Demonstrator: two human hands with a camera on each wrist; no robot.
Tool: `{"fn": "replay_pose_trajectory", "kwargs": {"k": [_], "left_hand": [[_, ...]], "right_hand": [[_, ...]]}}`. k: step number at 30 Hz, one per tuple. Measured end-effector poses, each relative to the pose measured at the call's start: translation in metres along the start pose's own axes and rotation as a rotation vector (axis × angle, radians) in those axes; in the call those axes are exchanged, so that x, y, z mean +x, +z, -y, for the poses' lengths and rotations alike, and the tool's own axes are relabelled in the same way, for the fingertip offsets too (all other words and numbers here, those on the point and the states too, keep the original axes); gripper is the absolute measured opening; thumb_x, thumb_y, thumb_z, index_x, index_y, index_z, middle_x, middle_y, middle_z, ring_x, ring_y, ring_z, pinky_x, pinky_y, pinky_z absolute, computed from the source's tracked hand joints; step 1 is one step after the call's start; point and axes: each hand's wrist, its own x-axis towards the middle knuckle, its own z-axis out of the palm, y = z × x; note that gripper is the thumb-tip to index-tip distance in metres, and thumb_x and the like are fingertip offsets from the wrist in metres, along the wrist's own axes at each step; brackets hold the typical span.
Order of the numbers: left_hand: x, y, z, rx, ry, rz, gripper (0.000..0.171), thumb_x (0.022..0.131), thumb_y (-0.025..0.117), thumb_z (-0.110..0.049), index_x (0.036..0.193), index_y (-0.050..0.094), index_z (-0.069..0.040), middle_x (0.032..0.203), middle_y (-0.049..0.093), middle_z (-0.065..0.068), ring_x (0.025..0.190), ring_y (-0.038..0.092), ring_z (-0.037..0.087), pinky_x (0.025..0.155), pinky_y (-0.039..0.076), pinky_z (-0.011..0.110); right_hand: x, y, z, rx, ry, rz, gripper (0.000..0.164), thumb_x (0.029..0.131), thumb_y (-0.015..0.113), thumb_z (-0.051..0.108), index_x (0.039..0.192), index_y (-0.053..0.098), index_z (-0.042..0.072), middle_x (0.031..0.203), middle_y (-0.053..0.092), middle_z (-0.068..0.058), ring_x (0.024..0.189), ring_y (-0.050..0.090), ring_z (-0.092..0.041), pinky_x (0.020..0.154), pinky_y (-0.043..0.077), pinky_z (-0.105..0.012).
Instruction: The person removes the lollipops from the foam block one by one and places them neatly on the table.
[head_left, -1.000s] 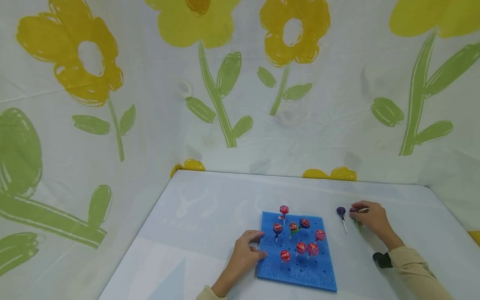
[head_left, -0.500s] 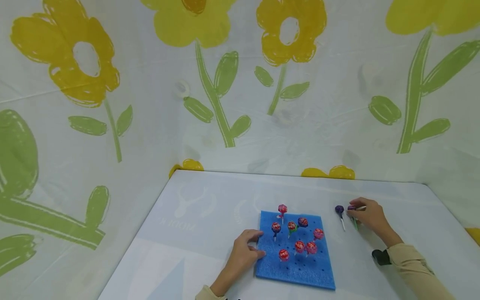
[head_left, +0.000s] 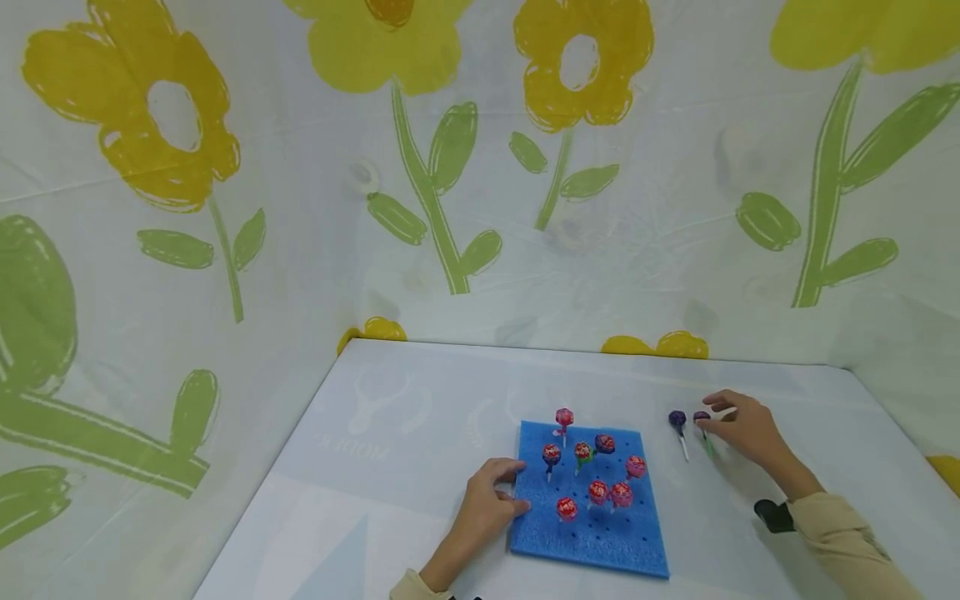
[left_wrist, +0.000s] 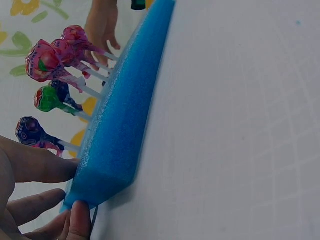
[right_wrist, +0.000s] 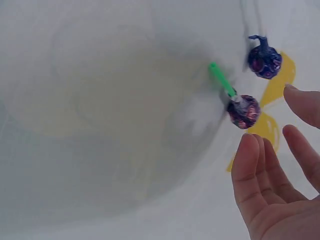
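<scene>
At the left edge of a blue foam board (head_left: 585, 546), my left hand (head_left: 483, 504) holds its border with thumb and fingers. In the left wrist view, the fingers (left_wrist: 40, 165) meet the foam at a corner. Several wrapped lollipops (head_left: 567, 509) stand with their sticks in the board. My right hand (head_left: 745, 427) is spread apart beside a dark purple lollipop (right_wrist: 244, 111) with a green stick, which lies on the table. Nothing is between its fingers. Left of it lies another purple lollipop (head_left: 677, 418) with a white stick.
The white table (head_left: 405, 417) carries faint printed figures. Small holes dot the foam board between the lollipops. A flower-patterned cloth (head_left: 660, 250) hangs behind and to the left. A black object (head_left: 773, 516) sits at my right wrist.
My right fingers, earlier close together at the green-stick lollipop, have spread and drawn slightly back from it. My left hand and the foam board keep their places.
</scene>
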Motion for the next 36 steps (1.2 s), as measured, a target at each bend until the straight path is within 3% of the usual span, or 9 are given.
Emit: {"fn": "replay_pose_trajectory", "kwargs": {"k": [11, 36], "left_hand": [[0.000, 0.000, 0.001, 0.010, 0.000, 0.000, 0.047, 0.071, 0.076, 0.001, 0.116, 0.064, -0.005, 0.117, 0.058, 0.006, 0.101, 0.055, 0.020, 0.069, 0.049, 0.021], [-0.001, 0.001, 0.000, -0.001, -0.001, 0.003, 0.047, 0.071, 0.075, 0.003, 0.116, 0.064, -0.004, 0.116, 0.058, 0.005, 0.099, 0.054, 0.019, 0.068, 0.049, 0.020]], "right_hand": [[-0.009, -0.005, 0.014, 0.028, -0.046, -0.057, 0.036, 0.081, 0.073, 0.017, 0.108, 0.060, -0.003, 0.102, 0.061, -0.024, 0.084, 0.058, -0.033, 0.065, 0.052, -0.046], [-0.031, -0.008, 0.052, 0.080, -0.149, -0.014, 0.032, 0.083, 0.073, 0.017, 0.108, 0.063, 0.000, 0.101, 0.064, -0.017, 0.086, 0.059, -0.027, 0.063, 0.049, -0.023]]}}
